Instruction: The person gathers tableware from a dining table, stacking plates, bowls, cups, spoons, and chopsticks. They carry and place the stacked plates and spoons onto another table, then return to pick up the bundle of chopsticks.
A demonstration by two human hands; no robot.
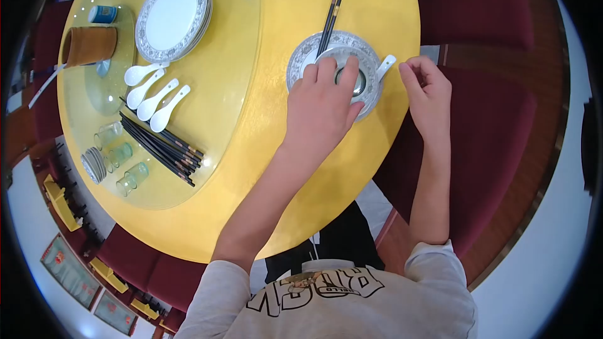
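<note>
Head view: my left hand (323,94) covers the bowl (372,96), one o'clock, can't tell grip; right hand (427,91) relaxed, released, two o'clock, near spoon (386,66).

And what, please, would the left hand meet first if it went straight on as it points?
The black chopsticks just ahead, most likely, though if the left hand is low, the bowl's far rim might come first; depth is unclear.
</note>
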